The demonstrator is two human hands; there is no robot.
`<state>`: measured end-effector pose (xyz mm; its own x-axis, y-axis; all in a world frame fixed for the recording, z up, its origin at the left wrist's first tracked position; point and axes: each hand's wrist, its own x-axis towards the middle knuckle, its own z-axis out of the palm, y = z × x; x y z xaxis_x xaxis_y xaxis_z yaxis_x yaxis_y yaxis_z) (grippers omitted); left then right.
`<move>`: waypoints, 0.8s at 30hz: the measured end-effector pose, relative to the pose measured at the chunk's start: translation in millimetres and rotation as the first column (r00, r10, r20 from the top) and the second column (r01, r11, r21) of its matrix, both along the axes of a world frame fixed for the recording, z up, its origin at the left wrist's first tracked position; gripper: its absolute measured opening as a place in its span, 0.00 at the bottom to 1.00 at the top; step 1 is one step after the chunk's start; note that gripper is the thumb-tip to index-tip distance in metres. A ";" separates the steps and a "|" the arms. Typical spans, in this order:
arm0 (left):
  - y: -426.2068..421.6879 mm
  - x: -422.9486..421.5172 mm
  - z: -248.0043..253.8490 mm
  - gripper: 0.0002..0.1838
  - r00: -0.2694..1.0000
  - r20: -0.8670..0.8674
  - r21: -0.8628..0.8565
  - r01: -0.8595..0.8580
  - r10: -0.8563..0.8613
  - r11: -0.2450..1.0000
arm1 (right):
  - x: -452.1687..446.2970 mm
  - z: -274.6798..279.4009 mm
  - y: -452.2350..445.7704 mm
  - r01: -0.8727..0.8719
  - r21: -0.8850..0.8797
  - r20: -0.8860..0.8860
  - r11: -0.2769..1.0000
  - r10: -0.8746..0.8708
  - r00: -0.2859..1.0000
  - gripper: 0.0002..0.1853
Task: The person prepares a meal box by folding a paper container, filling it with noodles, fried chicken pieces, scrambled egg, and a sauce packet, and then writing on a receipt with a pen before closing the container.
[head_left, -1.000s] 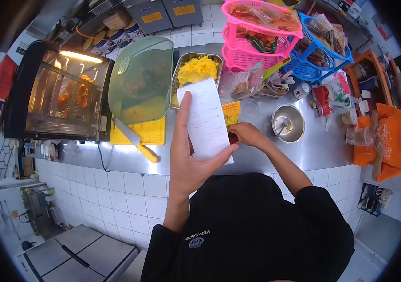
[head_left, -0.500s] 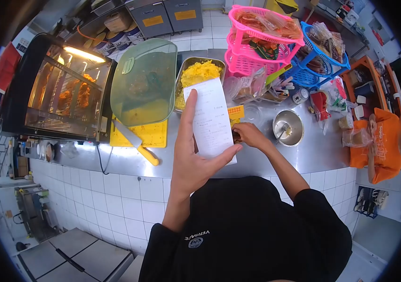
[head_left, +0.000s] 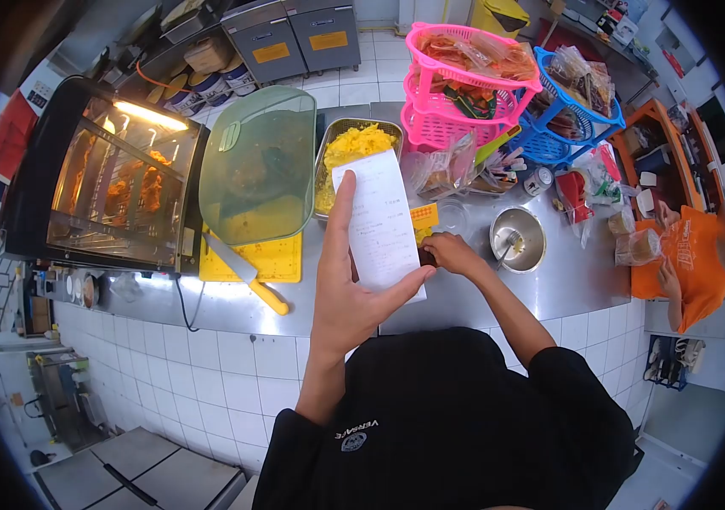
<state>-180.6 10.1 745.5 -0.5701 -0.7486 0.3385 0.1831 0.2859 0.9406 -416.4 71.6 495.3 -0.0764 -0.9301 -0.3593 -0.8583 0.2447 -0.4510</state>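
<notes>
1. The paper slip (head_left: pixel 379 221) is above the counter (head_left: pixel 583 276), its far end overlapping the metal tray (head_left: pixel 400 140) in this view.
2. It looks light, thin and floppy, likely easy to crease or tear; its edges seem the best hold, leaving the print uncovered.
3. The left hand (head_left: pixel 341 285) grips it, a finger along its left edge and the thumb at its near right corner.
4. The right hand (head_left: pixel 450 253) has bent fingers beside the yellow packet (head_left: pixel 424 217); the slip hides their tips, so I cannot tell whether they grip anything.
5. The tray holds heaped yellow food (head_left: pixel 362 143), apparently soft.
6. Right, the steel bowl (head_left: pixel 536 236) contains a utensil (head_left: pixel 508 249) and some residue.
7. Far right, 2 stacked pink baskets (head_left: pixel 430 127) and the blue baskets (head_left: pixel 541 143) hold bagged goods.
8. Left, the glass cabinet (head_left: pixel 35 161) holds browned food (head_left: pixel 152 183) on racks.
</notes>
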 end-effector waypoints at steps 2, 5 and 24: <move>-1.3 0.6 -0.9 0.59 1.000 -0.003 0.012 0.009 -0.009 1.000 | 2.7 -1.8 4.0 0.010 -0.071 -0.005 0.997 -0.011 1.000 0.11; -1.0 -0.3 -1.5 0.59 1.000 -0.010 0.036 0.006 -0.005 0.999 | -5.2 -9.4 6.1 0.000 -0.037 0.105 0.999 0.004 0.994 0.12; 1.1 0.1 1.7 0.59 1.000 -0.015 0.022 0.018 -0.017 1.000 | 24.3 7.6 10.9 0.118 -0.321 -0.028 0.940 -0.134 0.991 0.09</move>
<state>-180.5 11.2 747.2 -0.5781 -0.7460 0.3306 0.2023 0.2614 0.9438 -392.1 82.4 502.9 -0.2099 -0.9769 -0.0397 -0.8525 0.2028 -0.4817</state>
